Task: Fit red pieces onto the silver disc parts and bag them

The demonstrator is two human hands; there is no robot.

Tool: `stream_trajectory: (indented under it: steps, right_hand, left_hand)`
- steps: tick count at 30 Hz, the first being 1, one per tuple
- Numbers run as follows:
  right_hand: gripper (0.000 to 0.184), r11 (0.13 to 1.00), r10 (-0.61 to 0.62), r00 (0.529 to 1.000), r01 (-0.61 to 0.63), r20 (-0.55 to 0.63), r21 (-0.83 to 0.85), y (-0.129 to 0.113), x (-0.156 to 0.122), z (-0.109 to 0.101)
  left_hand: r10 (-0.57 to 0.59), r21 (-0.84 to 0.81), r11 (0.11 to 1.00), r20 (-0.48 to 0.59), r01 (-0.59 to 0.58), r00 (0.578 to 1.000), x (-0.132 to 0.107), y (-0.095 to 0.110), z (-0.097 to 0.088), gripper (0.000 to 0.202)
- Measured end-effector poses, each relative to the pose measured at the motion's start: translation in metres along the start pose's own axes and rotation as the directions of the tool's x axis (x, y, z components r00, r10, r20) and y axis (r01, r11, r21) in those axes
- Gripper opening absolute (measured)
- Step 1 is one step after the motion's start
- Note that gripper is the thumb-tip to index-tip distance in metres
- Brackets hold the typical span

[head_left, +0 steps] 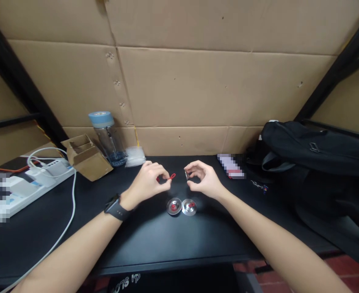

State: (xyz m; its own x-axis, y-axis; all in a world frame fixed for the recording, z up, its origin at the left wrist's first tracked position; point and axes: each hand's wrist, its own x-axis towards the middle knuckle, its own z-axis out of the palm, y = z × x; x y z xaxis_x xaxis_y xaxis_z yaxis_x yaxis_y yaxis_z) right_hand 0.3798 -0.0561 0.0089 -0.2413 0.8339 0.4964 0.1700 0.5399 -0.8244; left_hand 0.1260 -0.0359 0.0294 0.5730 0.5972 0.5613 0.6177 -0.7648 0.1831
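My left hand (153,179) is closed, thumb and fingers pinching a red cord (172,176) whose loop sticks out to the right. Facing it, my right hand (204,179) grips a thin, shiny disc-like piece (187,174) between thumb and fingers, seen nearly edge-on. Below the hands, two small round metal dishes lie side by side on the black table. The left metal dish (169,208) and the right metal dish (185,211) each have a bit of red cord at the middle.
A power strip (49,179) with white cables, an open cardboard box (89,160), a blue-lidded bottle (108,140) and a clear plastic packet (135,156) stand left. On the right are a blurred-out flat item (230,165), a small keychain (260,186) and a black backpack (316,162).
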Motion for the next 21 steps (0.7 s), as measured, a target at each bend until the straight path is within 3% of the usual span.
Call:
stream_trajectory:
  steps: [2,4,8,12,16,21]
  right_hand:
    - [0.038,0.975,-0.022,1.000,0.017,-0.021,-0.222,0.003,0.004,-0.015]
    - [0.033,0.889,-0.043,0.999,0.028,-0.021,-0.458,0.008,0.007,-0.032]
    - [0.025,0.765,-0.016,1.000,0.009,-0.004,-0.644,0.024,0.011,-0.058]
    - [0.021,0.721,0.036,0.998,0.010,0.053,-0.693,0.038,0.012,-0.068]
    - [0.023,0.698,0.102,0.992,-0.017,0.076,-0.715,0.044,0.012,-0.069]
    - [0.018,0.674,0.176,0.984,-0.098,0.030,-0.732,0.044,0.011,-0.070]
  left_hand:
    - [-0.009,0.071,0.997,0.104,0.001,0.995,-0.001,-0.019,-0.010,0.006]
    - [-0.039,0.131,0.991,0.173,0.016,0.984,-0.003,-0.038,-0.019,0.009]
    - [-0.036,0.123,0.992,0.284,0.001,0.958,-0.007,-0.052,-0.024,0.008]
    - [0.073,0.003,0.997,0.290,-0.077,0.954,-0.006,-0.028,-0.020,0.007]
    - [0.227,-0.224,0.964,0.404,-0.144,0.886,-0.006,0.006,-0.009,0.009]
    - [0.226,-0.250,0.960,0.443,-0.123,0.868,-0.010,0.023,0.006,0.008]
